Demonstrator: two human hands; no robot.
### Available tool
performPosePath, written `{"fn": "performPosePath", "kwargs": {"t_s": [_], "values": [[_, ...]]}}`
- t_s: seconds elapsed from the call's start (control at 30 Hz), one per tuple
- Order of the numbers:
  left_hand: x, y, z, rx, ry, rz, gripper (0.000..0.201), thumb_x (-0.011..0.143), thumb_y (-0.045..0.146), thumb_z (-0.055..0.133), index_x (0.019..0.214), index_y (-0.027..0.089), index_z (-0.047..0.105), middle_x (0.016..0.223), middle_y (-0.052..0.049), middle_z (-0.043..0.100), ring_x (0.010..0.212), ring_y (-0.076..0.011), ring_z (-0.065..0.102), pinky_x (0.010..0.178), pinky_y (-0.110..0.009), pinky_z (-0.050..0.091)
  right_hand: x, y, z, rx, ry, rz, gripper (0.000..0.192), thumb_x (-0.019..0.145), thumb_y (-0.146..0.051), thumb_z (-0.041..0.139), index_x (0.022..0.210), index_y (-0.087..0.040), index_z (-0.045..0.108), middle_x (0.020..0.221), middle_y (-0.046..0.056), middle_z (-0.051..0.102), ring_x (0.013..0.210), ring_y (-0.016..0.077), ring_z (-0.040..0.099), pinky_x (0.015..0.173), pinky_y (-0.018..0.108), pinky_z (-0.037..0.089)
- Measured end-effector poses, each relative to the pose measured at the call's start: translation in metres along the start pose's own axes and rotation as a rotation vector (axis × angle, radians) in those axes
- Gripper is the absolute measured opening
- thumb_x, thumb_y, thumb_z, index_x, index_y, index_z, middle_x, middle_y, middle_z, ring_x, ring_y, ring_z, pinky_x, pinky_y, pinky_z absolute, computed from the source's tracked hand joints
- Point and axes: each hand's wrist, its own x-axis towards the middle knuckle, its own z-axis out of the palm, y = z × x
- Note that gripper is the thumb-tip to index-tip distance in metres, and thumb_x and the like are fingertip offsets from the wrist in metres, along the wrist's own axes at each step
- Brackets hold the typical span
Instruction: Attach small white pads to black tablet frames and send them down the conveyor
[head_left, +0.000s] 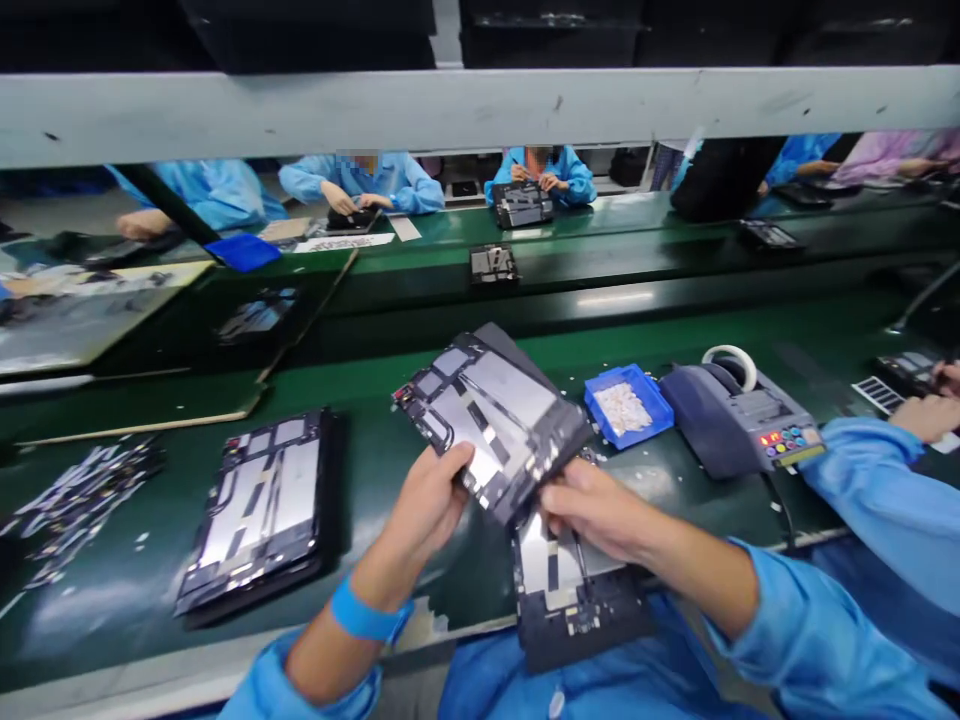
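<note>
Both hands hold an open tablet chassis tilted above the green bench, its silver plates and black tape strips facing me. My left hand grips its near left edge, with a blue wrist strap just below. My right hand pinches its near right corner. Under my right hand a second tablet chassis lies flat at the bench's front edge. A stack of similar chassis rests to the left.
A blue tray of small white parts sits right of the held chassis, beside a grey tape dispenser. A neighbour's blue sleeve is at right. Loose strips lie far left. Several workers in blue sit across the conveyor.
</note>
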Motion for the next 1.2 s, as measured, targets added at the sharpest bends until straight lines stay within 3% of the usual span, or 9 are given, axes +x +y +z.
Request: {"fn": "performPosePath", "kwargs": {"t_s": [0.07, 0.17, 0.23, 0.33, 0.57, 0.67, 0.83, 0.97, 1.2], "values": [[-0.02, -0.003, -0.003, 0.139, -0.147, -0.077, 0.053, 0.072, 0.033, 0.083, 0.12, 0.014, 0.07, 0.109, -0.013, 0.078, 0.098, -0.0312, 0.074, 0.089, -0.044, 0.061, -0.048, 0.009, -0.029, 0.019, 0.046, -0.025, 0.058, 0.076, -0.053, 0.083, 0.12, -0.022, 0.063, 0.098, 0.005, 0.065, 0.075, 0.0154, 0.061, 0.059, 0.024, 0.048], [-0.038, -0.014, -0.012, 0.395, -0.341, -0.07, 0.063, 0.082, 0.037, 0.075, 0.139, 0.017, 0.06, 0.13, -0.015, 0.072, 0.12, -0.0355, 0.067, 0.1, -0.05, 0.056, -0.096, 0.028, -0.058, -0.125, 0.122, -0.029, 0.085, 0.082, -0.061, 0.076, 0.153, -0.029, 0.04, 0.112, 0.008, 0.061, 0.076, 0.0162, 0.061, 0.064, 0.03, 0.053], [-0.042, -0.027, -0.018, 0.604, -0.408, -0.002, 0.063, 0.086, 0.036, 0.069, 0.145, 0.019, 0.054, 0.141, -0.014, 0.065, 0.131, -0.0348, 0.06, 0.109, -0.052, 0.051, -0.113, 0.043, -0.067, -0.336, 0.151, 0.008, 0.087, 0.087, -0.056, 0.072, 0.16, -0.028, 0.032, 0.115, 0.009, 0.06, 0.08, 0.0178, 0.061, 0.073, 0.036, 0.056], [-0.048, -0.048, -0.024, 0.927, -0.443, 0.101, 0.061, 0.089, 0.03, 0.065, 0.148, 0.022, 0.051, 0.146, -0.014, 0.06, 0.134, -0.0345, 0.056, 0.114, -0.054, 0.045, -0.12, 0.06, -0.073, -0.675, 0.187, 0.033, 0.07, 0.094, -0.043, 0.063, 0.158, -0.028, 0.039, 0.123, 0.011, 0.059, 0.094, 0.0218, 0.062, 0.092, 0.043, 0.055], [-0.069, -0.062, -0.031, 1.207, -0.457, 0.226, 0.081, 0.09, 0.029, 0.064, 0.162, 0.027, 0.027, 0.15, -0.016, 0.053, 0.137, -0.0352, 0.053, 0.114, -0.052, 0.045, -0.1, 0.049, -0.079, -0.947, 0.159, -0.056, 0.07, 0.097, -0.034, 0.058, 0.162, -0.03, 0.033, 0.138, 0.012, 0.053, 0.124, 0.0286, 0.056, 0.109, 0.048, 0.048], [-0.061, -0.052, -0.035, 1.303, -0.485, 0.297, 0.076, 0.089, 0.033, 0.067, 0.159, 0.027, 0.036, 0.138, -0.015, 0.061, 0.123, -0.0343, 0.061, 0.104, -0.048, 0.052, -0.098, 0.039, -0.081, -0.997, 0.097, -0.065, 0.062, 0.096, -0.034, 0.06, 0.156, -0.032, 0.043, 0.13, 0.01, 0.058, 0.12, 0.0284, 0.058, 0.106, 0.046, 0.05], [-0.005, -0.025, -0.025, 1.526, -0.215, 0.614, 0.037, 0.1, 0.027, 0.05, 0.133, 0.024, 0.068, 0.104, -0.011, 0.067, 0.095, -0.0282, 0.062, 0.085, -0.041, 0.053, -0.088, 0.021, -0.081, -1.047, 0.324, -0.129, 0.052, 0.098, -0.039, 0.056, 0.148, -0.025, 0.053, 0.121, 0.011, 0.061, 0.094, 0.023, 0.062, 0.086, 0.039, 0.056], [0.018, -0.02, -0.01, 1.681, -0.353, 0.775, 0.03, 0.098, 0.021, 0.053, 0.119, 0.025, 0.074, 0.102, -0.01, 0.068, 0.087, -0.0251, 0.059, 0.076, -0.036, 0.05, -0.068, 0.0, -0.068, -1.057, 0.287, -0.266, 0.039, 0.096, -0.032, 0.058, 0.134, -0.024, 0.065, 0.113, 0.008, 0.065, 0.091, 0.021, 0.063, 0.083, 0.035, 0.054], [0.011, -0.029, -0.016, 1.306, -0.317, 0.784, 0.018, 0.096, 0.019, 0.053, 0.094, 0.023, 0.07, 0.095, -0.006, 0.068, 0.091, -0.0212, 0.062, 0.082, -0.034, 0.052, 0.006, -0.014, -0.039, -1.033, 0.198, -0.395, 0.026, 0.094, -0.016, 0.058, 0.112, -0.02, 0.075, 0.099, 0.005, 0.075, 0.092, 0.02, 0.068, 0.085, 0.031, 0.05]]}}
